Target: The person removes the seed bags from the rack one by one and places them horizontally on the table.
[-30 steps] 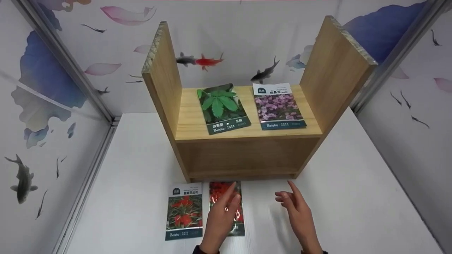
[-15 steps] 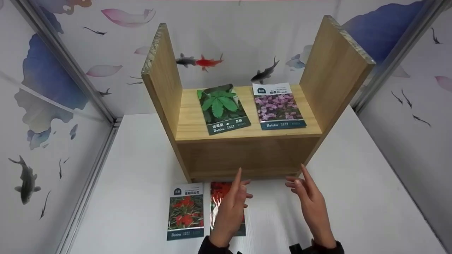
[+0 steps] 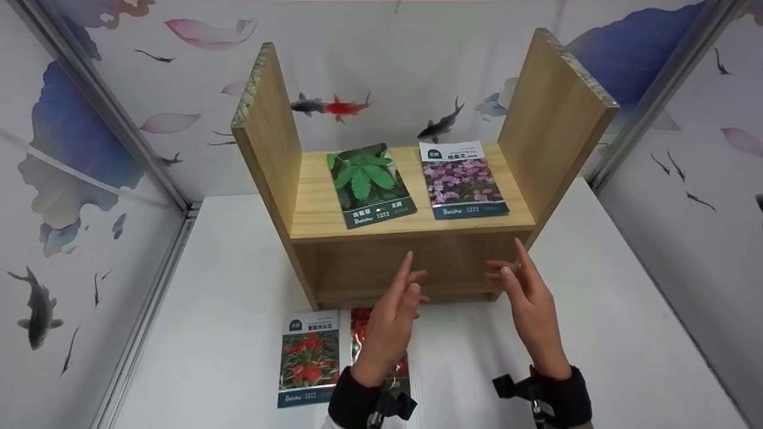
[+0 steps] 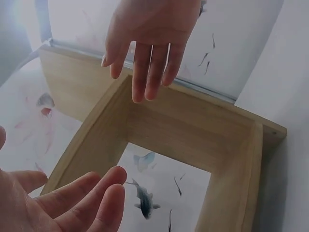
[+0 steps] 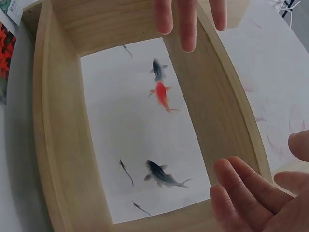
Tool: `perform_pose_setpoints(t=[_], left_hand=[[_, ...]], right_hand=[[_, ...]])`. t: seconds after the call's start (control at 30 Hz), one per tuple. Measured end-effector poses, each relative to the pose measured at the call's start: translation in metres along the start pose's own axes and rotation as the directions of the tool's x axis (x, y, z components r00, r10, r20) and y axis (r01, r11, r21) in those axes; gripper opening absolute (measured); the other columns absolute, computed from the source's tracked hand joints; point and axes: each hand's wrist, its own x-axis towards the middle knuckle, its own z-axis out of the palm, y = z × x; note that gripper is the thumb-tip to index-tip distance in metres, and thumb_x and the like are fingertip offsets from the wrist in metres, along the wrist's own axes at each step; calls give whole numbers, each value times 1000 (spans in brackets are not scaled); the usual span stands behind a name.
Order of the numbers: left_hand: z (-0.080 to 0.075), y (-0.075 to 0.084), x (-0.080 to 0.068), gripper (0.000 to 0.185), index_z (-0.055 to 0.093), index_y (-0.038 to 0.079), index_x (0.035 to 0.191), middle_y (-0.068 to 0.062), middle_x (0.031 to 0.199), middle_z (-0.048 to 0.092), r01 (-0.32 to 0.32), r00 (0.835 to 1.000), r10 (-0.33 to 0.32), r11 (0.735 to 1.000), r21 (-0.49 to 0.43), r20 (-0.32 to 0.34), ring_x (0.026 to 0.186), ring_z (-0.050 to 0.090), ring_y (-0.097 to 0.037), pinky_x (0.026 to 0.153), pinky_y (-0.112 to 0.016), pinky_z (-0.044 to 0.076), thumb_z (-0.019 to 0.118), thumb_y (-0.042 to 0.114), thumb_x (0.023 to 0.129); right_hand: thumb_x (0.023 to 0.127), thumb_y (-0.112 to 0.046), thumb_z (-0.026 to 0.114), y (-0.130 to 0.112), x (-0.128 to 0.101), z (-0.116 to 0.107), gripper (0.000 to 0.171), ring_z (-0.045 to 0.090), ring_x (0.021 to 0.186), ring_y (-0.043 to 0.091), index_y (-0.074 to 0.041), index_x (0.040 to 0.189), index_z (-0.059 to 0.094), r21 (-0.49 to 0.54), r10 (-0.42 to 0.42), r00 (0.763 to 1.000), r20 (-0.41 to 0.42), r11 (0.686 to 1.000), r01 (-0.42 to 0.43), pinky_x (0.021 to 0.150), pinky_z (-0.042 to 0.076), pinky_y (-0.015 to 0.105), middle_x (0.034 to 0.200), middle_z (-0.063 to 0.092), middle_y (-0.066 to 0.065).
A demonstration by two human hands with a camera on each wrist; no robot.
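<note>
A wooden shelf unit (image 3: 411,223) with two tall side boards stands on the white table (image 3: 238,268). On its shelf lie a green-leaf seed packet (image 3: 369,185) and a purple-flower seed packet (image 3: 462,180). My left hand (image 3: 396,301) and right hand (image 3: 524,286) hover with straight fingers, palms facing each other, before the shelf's lower opening, and hold nothing. Below my left hand lie two red-flower packets: one in full view (image 3: 309,357), the other (image 3: 359,322) partly hidden by the hand. The left wrist view has my left hand (image 4: 72,203) below the right hand (image 4: 149,43), with the shelf frame (image 4: 193,130) behind.
Walls with fish and petal prints (image 3: 89,149) close in the table on the left, back and right. Bare table surface (image 3: 596,310) lies to the right of the shelf. The right wrist view looks through the shelf frame (image 5: 48,121) at the fish wall.
Both hands have risen off the table and moved forward toward the shelf's lower opening. My left hand has lifted away from the red-flower packet.
</note>
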Motion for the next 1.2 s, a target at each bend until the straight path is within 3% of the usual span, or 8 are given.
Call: perform_pose_setpoints(t=[0.23, 0.37, 0.5, 0.6, 0.83, 0.97, 1.2], left_hand=[[1, 13, 21, 48, 14, 40, 141, 7, 129, 46, -15, 997, 27, 988, -156, 76, 93, 58, -15, 73, -37, 48, 27, 44, 96], [0, 28, 29, 50, 14, 33, 143, 2, 130, 47, 4, 996, 12, 985, -173, 90, 93, 58, -21, 74, -43, 47, 29, 41, 96], [-4, 47, 30, 52, 13, 24, 144, -6, 131, 46, 48, 995, -31, 983, -179, 96, 92, 58, -23, 76, -46, 46, 29, 37, 97], [-5, 47, 33, 52, 11, 25, 144, -6, 132, 45, 71, 993, -54, 984, -162, 102, 91, 59, -18, 75, -39, 47, 29, 37, 97], [0, 40, 48, 51, 11, 36, 143, -2, 131, 46, 97, 992, -88, 991, -94, 95, 83, 60, -12, 69, -32, 48, 28, 43, 96], [5, 28, 59, 54, 9, 43, 141, 1, 129, 48, 116, 989, -106, 989, -95, 100, 82, 61, -13, 67, -33, 49, 30, 52, 92], [8, 27, 71, 63, 7, 41, 141, -8, 125, 52, 137, 988, -128, 985, -108, 85, 79, 63, -20, 65, -35, 49, 32, 62, 87]], right_hand=[[92, -41, 42, -5, 15, -5, 56, 57, 100, 13, -35, 141, 16, 88, 32, 999, -13, 996, -30, 89, 42, 30, 114, 57, 0], [92, -43, 42, -6, 21, -7, 57, 57, 99, 13, -34, 142, 15, 88, 28, 999, -28, 996, -25, 87, 43, 28, 114, 57, 0], [92, -41, 43, -8, 27, -9, 58, 57, 98, 15, -33, 142, 16, 83, 24, 999, -28, 996, -22, 88, 43, 36, 114, 57, 1], [91, -41, 44, -8, 31, -10, 59, 58, 98, 17, -31, 142, 16, 83, 38, 999, -23, 996, -36, 88, 42, 42, 113, 57, 3], [91, -44, 42, -12, 41, -14, 59, 59, 96, 19, -29, 142, 18, 113, 44, 999, -2, 993, -44, 85, 44, 30, 110, 59, 7], [92, -43, 42, -15, 48, -16, 58, 60, 93, 22, -25, 143, 20, 148, 53, 998, 15, 987, -55, 81, 45, 27, 107, 61, 11], [93, -41, 40, -14, 60, -17, 59, 62, 89, 28, -20, 143, 19, 182, 53, 996, 70, 981, -65, 78, 47, 29, 103, 62, 15]])
